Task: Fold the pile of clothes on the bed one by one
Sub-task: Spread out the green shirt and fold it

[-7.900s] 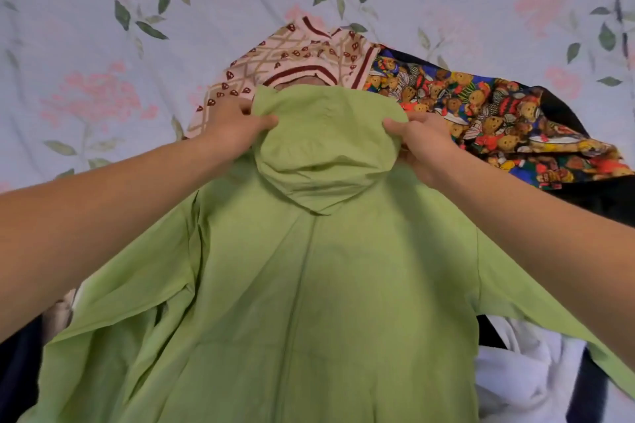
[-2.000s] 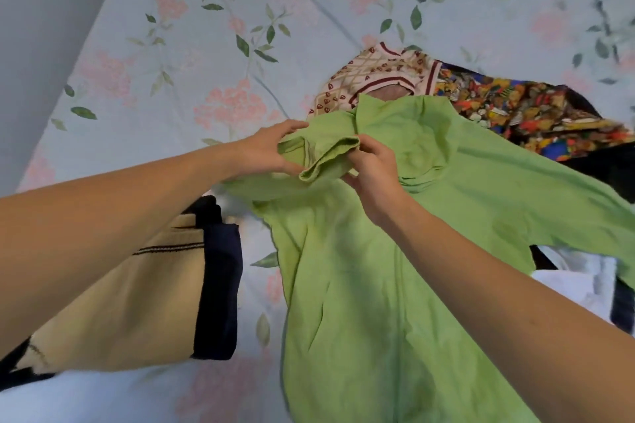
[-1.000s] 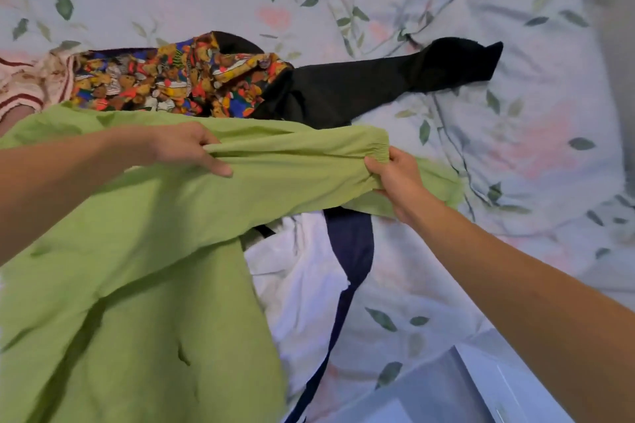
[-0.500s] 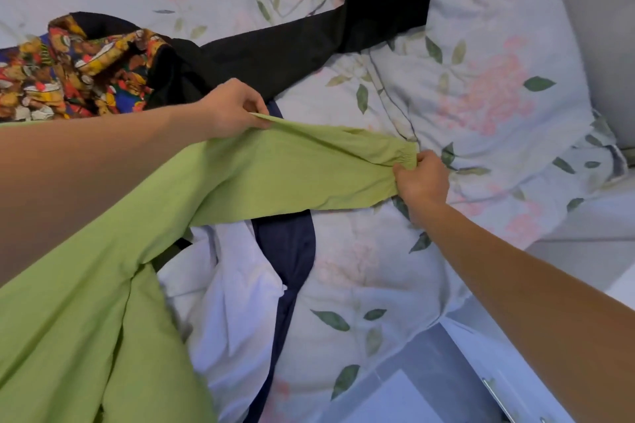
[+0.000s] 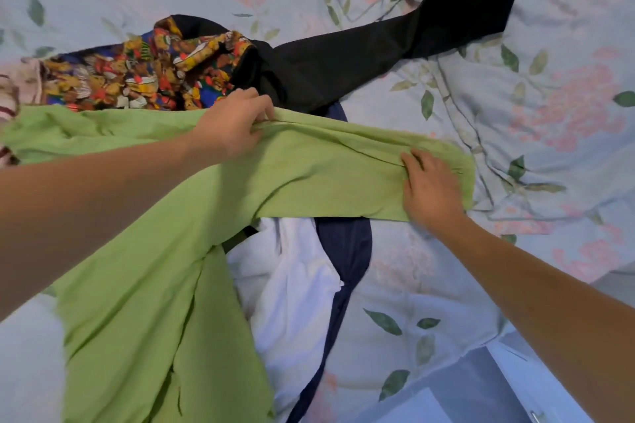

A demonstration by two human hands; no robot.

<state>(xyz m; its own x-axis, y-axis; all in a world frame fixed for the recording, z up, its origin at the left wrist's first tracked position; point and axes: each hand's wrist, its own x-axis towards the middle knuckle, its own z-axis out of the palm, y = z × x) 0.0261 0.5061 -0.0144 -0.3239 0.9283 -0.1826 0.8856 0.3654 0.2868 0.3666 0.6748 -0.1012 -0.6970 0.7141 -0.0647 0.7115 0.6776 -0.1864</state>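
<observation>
Light green cotton shirt (image 5: pixel 165 285) spread on floral-sheeted bed (image 5: pixel 549 113), sleeve over pile. Left hand (image 5: pixel 230 127) pinches sleeve's upper edge; right hand (image 5: pixel 431 189) flat, fingers straight, pressing sleeve near cuff

Two bare forearms reach fwd from the bottom corners. L hand (image 5: pixel 231 125), palm down, w/ fingers bunched and curled at the tips, pinches a fold of the green garment (image 5: pixel 319 168). R hand (image 5: pixel 431 187) lies flat near the sleeve end, fingers straight and together, pressing down. Hands well apart, both wrists straight.
</observation>
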